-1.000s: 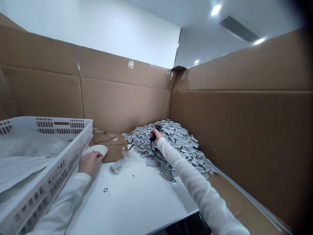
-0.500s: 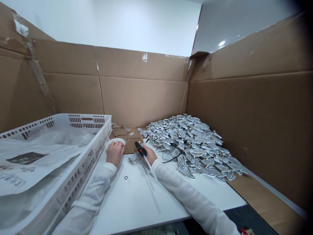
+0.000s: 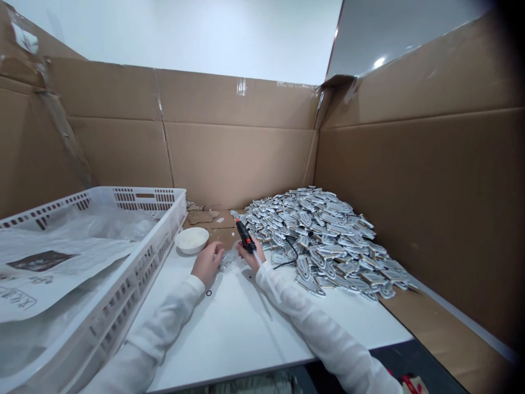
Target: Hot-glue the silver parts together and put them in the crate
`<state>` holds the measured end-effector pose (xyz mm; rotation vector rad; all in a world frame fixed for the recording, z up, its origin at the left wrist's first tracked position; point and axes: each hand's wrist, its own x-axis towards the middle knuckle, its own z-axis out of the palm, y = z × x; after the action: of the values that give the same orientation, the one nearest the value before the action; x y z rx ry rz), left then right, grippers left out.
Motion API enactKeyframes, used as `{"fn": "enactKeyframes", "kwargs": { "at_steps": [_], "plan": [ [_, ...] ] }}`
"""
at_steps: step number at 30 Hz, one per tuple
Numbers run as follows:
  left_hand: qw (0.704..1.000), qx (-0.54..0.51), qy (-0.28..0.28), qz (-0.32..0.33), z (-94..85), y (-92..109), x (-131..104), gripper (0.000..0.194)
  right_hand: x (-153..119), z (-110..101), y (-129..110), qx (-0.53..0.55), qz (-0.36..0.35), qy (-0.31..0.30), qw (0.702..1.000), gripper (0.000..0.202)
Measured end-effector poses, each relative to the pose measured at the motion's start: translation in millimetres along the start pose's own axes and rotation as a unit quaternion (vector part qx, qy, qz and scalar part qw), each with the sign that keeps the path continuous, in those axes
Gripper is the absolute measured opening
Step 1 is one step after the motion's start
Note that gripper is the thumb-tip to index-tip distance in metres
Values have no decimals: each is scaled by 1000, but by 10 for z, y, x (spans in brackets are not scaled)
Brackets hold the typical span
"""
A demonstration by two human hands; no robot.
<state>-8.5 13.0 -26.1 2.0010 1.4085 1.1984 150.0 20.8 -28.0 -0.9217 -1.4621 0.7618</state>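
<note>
My right hand is closed on a black glue gun with an orange tip, which points up and to the left; a long pale glue stick trails from its back. My left hand has its fingers bent together at a small clear plastic piece on the white table; how it grips the piece is hard to see. Behind my left hand stands a white bowl with pale contents. A small dark ring lies on the table in front of my left hand.
A large pile of silvery grey pieces covers the right side, with a black cable in it. On the left, a white plastic crate holds clear bags and a printed sheet. Cardboard walls stand around the table.
My left hand has left the bowl and moved right to the clear plastic piece. The glue gun has risen slightly, in my right hand. The view has shifted a little.
</note>
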Motion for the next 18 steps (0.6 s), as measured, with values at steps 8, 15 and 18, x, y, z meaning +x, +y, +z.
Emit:
{"fn": "enactKeyframes", "kwargs": {
  "at_steps": [8,15,18],
  "plan": [
    [980,193,-51,7,54,-31,-92,17,22,-66,124,-30,-4,79,996,29],
    [956,218,17,195,-90,167,-75,22,32,-93,51,-22,-3,156,988,32],
    [943,225,0,244,-133,182,-61,25,41,-93,82,-16,9,176,984,32]
  ]
}}
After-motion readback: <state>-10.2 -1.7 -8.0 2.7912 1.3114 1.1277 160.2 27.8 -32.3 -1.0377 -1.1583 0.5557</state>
